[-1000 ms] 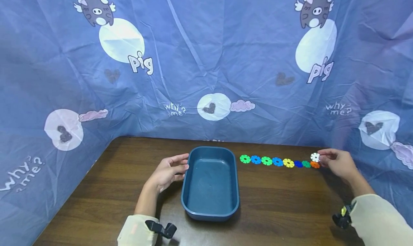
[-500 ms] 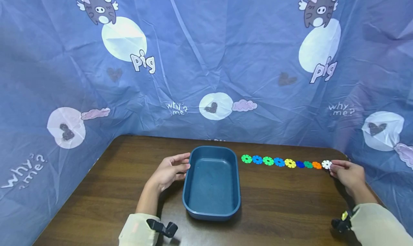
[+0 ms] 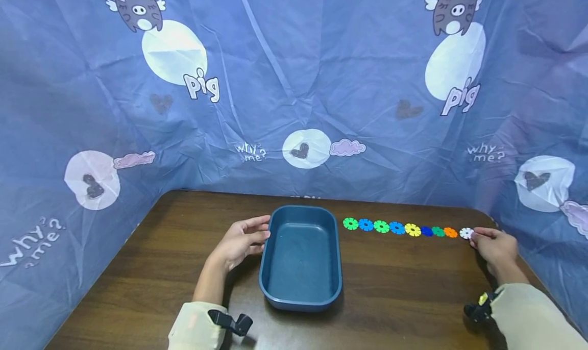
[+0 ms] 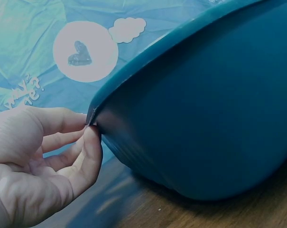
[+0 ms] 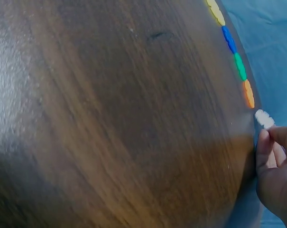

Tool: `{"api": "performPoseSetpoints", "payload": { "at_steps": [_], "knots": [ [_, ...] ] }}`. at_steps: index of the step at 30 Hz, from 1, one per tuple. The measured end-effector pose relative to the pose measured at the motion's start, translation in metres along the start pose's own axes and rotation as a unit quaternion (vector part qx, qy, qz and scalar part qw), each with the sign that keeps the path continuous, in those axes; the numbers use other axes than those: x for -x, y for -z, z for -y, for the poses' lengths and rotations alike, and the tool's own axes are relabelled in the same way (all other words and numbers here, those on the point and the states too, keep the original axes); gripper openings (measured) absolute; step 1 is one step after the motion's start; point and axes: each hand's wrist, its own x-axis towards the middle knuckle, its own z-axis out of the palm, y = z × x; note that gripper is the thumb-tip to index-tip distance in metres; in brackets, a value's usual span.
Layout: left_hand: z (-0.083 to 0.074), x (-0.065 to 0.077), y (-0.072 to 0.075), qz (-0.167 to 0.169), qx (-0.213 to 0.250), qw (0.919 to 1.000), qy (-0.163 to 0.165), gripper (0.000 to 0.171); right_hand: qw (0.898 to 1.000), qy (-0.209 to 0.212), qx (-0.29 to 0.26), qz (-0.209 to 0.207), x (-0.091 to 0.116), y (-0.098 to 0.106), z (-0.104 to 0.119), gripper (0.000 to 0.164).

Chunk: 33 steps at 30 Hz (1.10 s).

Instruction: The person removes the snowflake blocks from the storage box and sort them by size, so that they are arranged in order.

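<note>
In the head view a deep blue plastic basin [image 3: 300,258] stands on the table, with nothing inside it. My left hand [image 3: 241,243] holds the basin's left rim; in the left wrist view the thumb and fingertips [image 4: 92,135] meet at that rim. My right hand [image 3: 496,248] pinches a white snowflake disc [image 3: 466,233] at the right end of a row of discs. A small gap lies between this disc and the orange disc [image 3: 450,232]. In the right wrist view the white disc [image 5: 264,118] is between thumb and finger, partly hidden.
Leftward from the orange disc run a green disc [image 3: 438,231], a dark blue disc [image 3: 426,231], a yellow disc [image 3: 413,230] and several green and blue ones. The brown wooden table [image 3: 395,294] ends at a blue printed curtain [image 3: 257,105] behind.
My right hand has carried the white disc rightward and down, from above the orange disc to its right side. The left hand stays at the basin's rim.
</note>
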Motion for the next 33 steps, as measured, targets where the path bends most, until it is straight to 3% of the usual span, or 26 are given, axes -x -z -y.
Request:
{"api": "performPoseSetpoints", "payload": {
  "at_steps": [8,20,25,29,33],
  "knots": [
    [-0.0008,0.0008,0.0,0.004,0.0,1.0,0.0,0.051,1.0,-0.005,0.023,-0.015,0.0036,-0.0016,0.0022,0.038],
    [-0.0036,0.0012,0.0007,0.001,-0.002,1.0,0.001,0.051,1.0,-0.007,-0.013,0.009,-0.001,-0.0002,-0.0009,0.042],
    [-0.0038,0.0011,0.0007,0.006,-0.003,1.0,-0.003,0.051,0.997,-0.011,-0.068,0.03,0.0001,0.0026,-0.004,0.042],
    [-0.0034,0.0014,0.0006,0.008,-0.004,1.0,-0.004,0.052,0.99,-0.001,-0.131,0.048,0.0016,0.0052,-0.0065,0.036],
    [-0.0021,0.002,0.0011,0.015,-0.005,0.9999,-0.005,0.053,0.985,-0.001,-0.162,0.056,0.0038,0.0067,-0.0047,0.027]
  ]
}}
